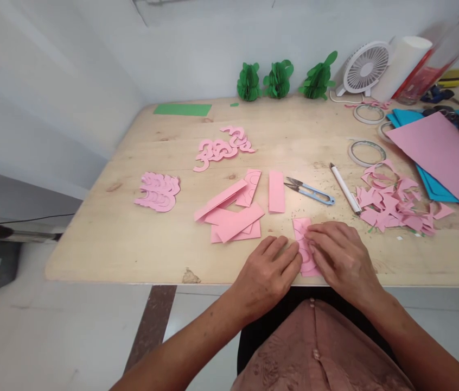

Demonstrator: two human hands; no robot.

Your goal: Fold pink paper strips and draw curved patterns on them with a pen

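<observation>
A small pink paper strip (305, 263) with curved outlines lies at the table's front edge between my hands. My left hand (269, 276) has its fingers curled together, their tips holding the strip's left edge. From the right, my right hand (341, 259) grips the strip with thumb and fingers, partly covering it. Beyond them are a folded pink paper piece (276, 192), blue-handled thread snips (311, 191) and a white pen (345, 189). A loose pile of folded pink paper strips (233, 217) lies to the left.
Pink paper scraps (396, 201) lie to the right, near tape rolls (367, 154) and pink sheets (443, 155). Curved pink cut-outs (223, 149) and a stacked bunch of pink cut-outs (157, 192) lie left. Green paper figures (278, 80) and a white fan (365, 68) stand behind.
</observation>
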